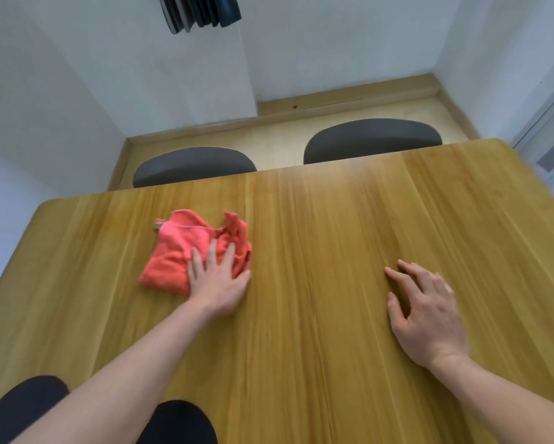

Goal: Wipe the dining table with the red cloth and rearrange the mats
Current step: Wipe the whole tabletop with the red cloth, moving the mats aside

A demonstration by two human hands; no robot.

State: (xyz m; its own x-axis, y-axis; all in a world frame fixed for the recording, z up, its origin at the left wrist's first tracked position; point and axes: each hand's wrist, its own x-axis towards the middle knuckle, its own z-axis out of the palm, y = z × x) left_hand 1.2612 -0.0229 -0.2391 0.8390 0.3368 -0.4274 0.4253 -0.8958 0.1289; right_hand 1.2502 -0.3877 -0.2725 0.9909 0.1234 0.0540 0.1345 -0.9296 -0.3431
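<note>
On the table's (333,251) left half lies the bunched red cloth (186,248), its bulk stretching ahead and left of the left hand (216,277), whose straight fingers press its near right corner. Well apart to the right, the right hand (426,312) rests loosely spread, holding nothing.

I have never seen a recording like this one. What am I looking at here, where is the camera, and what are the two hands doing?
There is no machine here: a person works with bare hands. The one picture comes from a camera worn on the head, looking forward and down. The left hand presses flat on a crumpled red cloth lying on the wooden table. The right hand rests on the bare wood, fingers relaxed, holding nothing. Behind the table stand two dark chairs. No mats are visible.
</note>
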